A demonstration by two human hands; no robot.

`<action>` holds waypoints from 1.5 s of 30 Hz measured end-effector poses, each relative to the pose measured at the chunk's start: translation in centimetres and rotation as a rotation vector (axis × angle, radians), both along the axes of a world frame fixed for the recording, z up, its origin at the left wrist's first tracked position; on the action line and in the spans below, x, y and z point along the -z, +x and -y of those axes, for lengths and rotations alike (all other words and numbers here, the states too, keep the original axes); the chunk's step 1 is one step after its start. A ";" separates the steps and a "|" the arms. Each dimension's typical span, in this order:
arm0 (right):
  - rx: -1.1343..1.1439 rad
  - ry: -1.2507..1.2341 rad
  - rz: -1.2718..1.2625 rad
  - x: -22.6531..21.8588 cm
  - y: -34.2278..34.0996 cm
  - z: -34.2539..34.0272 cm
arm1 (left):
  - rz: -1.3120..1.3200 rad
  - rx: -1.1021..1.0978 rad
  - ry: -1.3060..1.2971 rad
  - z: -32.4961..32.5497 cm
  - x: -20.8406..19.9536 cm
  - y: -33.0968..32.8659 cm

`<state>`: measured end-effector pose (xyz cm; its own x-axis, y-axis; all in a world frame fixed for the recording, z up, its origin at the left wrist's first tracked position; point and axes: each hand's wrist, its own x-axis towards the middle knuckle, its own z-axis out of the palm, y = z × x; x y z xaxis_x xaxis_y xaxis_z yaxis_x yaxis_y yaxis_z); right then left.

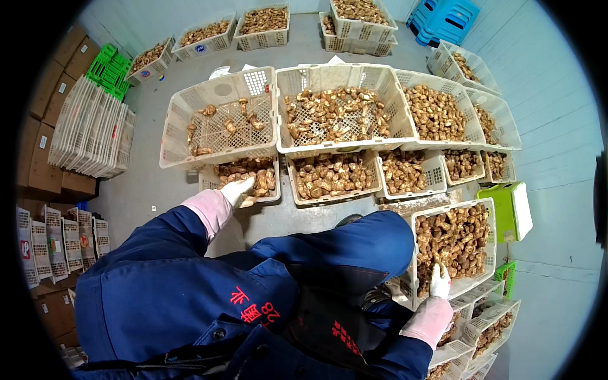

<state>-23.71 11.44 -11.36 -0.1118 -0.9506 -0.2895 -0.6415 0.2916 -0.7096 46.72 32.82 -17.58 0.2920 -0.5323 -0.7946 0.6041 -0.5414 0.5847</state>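
Note:
My left hand (238,191), in a white glove with a pink cuff, reaches over the near rim of a low crate (276,190) at centre left. Its fingers are stretched toward brown mushrooms (263,182) in that crate, the thumb apart from them. My right hand (440,282), gloved the same way, lies at the near side of a full crate (413,253) on my right. Its fingers point up over the mushrooms (459,237) and a small gap shows between them. Whether a mushroom is beneath them is hidden.
Ahead, a raised crate (166,142) holds a few scattered mushrooms; another crate (345,149) beside it holds many. More filled crates line the far wall and right side. Stacked empty crates (88,130) and cardboard boxes (44,152) stand left. A green-and-white box (522,212) and blue stools (443,19) are right.

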 end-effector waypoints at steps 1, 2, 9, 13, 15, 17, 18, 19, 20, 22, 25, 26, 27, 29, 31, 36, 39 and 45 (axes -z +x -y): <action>0.001 0.023 -0.022 -1.1 1.7 -0.6 | -0.005 -0.143 0.017 0.2 -0.9 -0.2; -0.161 0.009 -0.090 -1.6 3.8 -0.8 | -0.088 -0.231 -0.063 -2.3 0.1 4.0; -0.103 0.012 -0.088 -2.6 4.5 -1.4 | 0.108 -0.859 -0.140 1.7 2.9 13.6; -0.070 0.001 -0.163 -3.2 1.8 -1.1 | -0.042 -1.052 -0.131 8.8 2.6 11.0; -0.080 0.015 -0.082 -2.5 2.3 -0.9 | -0.053 -1.121 -0.147 7.4 2.5 12.2; -0.067 0.045 -0.065 -2.1 3.0 -1.1 | -0.021 -1.111 -0.155 5.5 3.2 12.9; -0.063 0.061 -0.054 -1.8 3.7 -1.1 | -0.001 -1.109 -0.158 4.1 3.7 13.5; -0.068 0.066 -0.059 -1.8 4.0 -1.1 | 0.027 -1.032 -0.180 3.3 4.0 13.9; -0.072 0.072 -0.064 -1.7 4.3 -1.3 | 0.025 -1.043 -0.182 2.8 4.2 14.3; -0.089 0.022 -0.017 -1.4 3.2 -1.3 | 0.037 -1.022 -0.183 4.1 4.8 14.0; -0.090 0.005 -0.065 -1.3 3.2 -2.1 | 0.118 -0.966 -0.170 5.4 5.2 14.7; -0.218 -0.064 -0.277 -1.8 3.6 -2.3 | 0.107 -0.990 -0.185 4.4 4.9 16.0; -0.149 -0.047 -0.266 -2.2 3.1 -2.5 | 0.061 -0.967 -0.198 5.6 5.4 15.9; -0.105 0.008 -0.310 -5.9 4.1 -3.2 | -0.053 -0.896 -0.184 7.4 6.7 13.4; -0.047 0.062 -0.325 -5.7 6.7 -2.9 | 0.069 -0.773 -0.259 4.7 6.4 19.3; -0.085 -0.015 -0.315 -3.9 5.5 -1.2 | 0.072 -0.895 -0.285 4.7 7.0 21.5; -0.112 0.036 -0.349 -4.6 4.8 -1.8 | 0.069 -0.740 -0.169 4.5 6.9 18.3; -0.068 0.070 -0.416 -3.9 6.6 -2.1 | -0.185 0.344 -0.212 3.8 1.2 12.4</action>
